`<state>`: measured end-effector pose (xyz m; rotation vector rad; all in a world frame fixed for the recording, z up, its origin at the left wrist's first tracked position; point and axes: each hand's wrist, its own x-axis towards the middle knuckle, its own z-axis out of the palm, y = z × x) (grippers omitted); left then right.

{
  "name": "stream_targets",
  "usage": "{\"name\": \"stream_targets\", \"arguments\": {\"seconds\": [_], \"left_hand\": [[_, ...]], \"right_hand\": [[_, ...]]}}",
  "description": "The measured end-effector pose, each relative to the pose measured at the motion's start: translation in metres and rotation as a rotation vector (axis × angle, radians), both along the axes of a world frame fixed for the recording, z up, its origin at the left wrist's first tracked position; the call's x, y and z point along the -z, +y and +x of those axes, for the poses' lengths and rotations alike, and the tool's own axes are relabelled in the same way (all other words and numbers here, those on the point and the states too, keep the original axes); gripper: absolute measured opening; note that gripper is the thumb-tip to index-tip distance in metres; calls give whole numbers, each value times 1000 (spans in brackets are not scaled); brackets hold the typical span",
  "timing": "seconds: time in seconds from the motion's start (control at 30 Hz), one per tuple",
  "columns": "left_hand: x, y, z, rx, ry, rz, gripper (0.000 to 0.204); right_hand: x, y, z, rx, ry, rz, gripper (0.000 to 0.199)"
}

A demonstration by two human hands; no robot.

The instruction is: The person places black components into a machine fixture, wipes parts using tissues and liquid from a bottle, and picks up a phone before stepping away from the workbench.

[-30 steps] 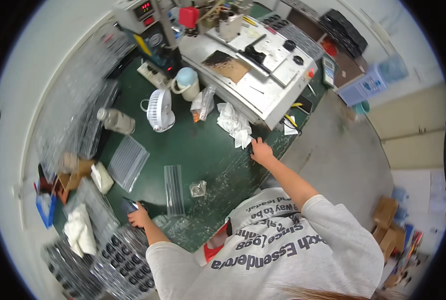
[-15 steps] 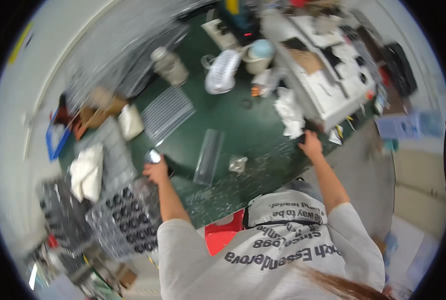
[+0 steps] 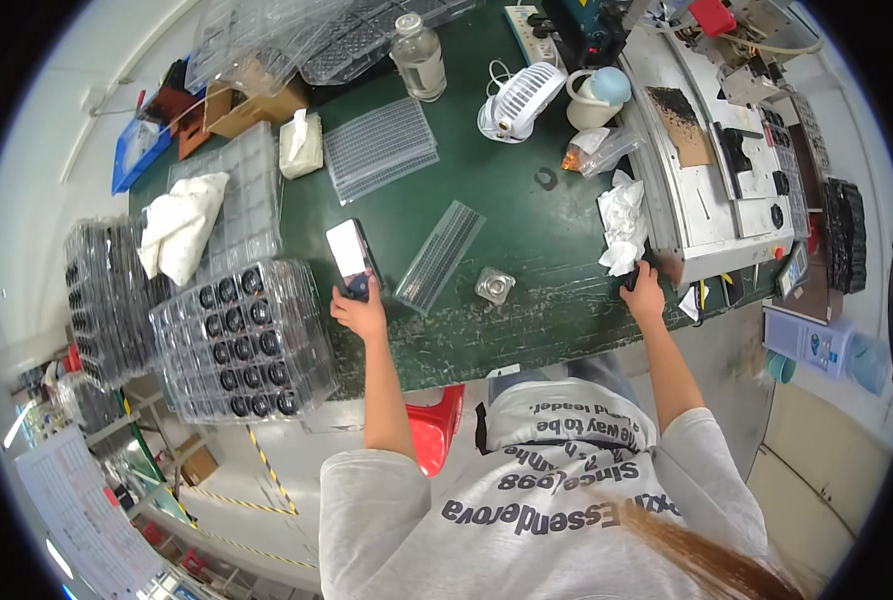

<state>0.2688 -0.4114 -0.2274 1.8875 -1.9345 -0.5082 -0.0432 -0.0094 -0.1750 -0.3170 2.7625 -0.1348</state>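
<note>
- Left hand [image 3: 360,308] grips a phone [image 3: 351,258], fingers wrapped round its lower end, lit screen facing up, held just over the near part of the green table [image 3: 527,215].
- Right hand [image 3: 647,293] sits at the table's right near corner, fingers curled on a small dark thing at the edge; cannot tell what it is, or whether it is truly gripped.
- Crumpled white cloth [image 3: 622,222] lies just above right hand, beside the grey machine [image 3: 712,165].
- Ribbed clear strip [image 3: 439,255] lies just right of the phone; small clear round piece [image 3: 495,285] sits near it, between the hands.
- Stacked clear trays with black round parts [image 3: 242,340] overhang the table's left near edge, just beside left hand.
- Step, as judged: phone being handled or checked, bench work paused.
- Next move likely calls for a clear flat spot for the phone, away from the tray stack and table edge.
</note>
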Motion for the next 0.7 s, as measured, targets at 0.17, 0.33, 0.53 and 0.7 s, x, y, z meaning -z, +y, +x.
{"name": "stream_targets", "arguments": {"seconds": [0.17,0.33,0.53,0.7], "left_hand": [[9,77,34,-25,209,28,68],[5,147,46,31,143,-63,48],[6,184,29,42,-149,-189,51],[2,188,15,-58,-203,-112,53]], "right_hand": [[-8,12,3,-7,19,-122,68],[-3,36,11,-40,41,-329,76],[-1,78,41,-33,-37,-667,65],[-10,97,35,-22,-174,-695,38]]}}
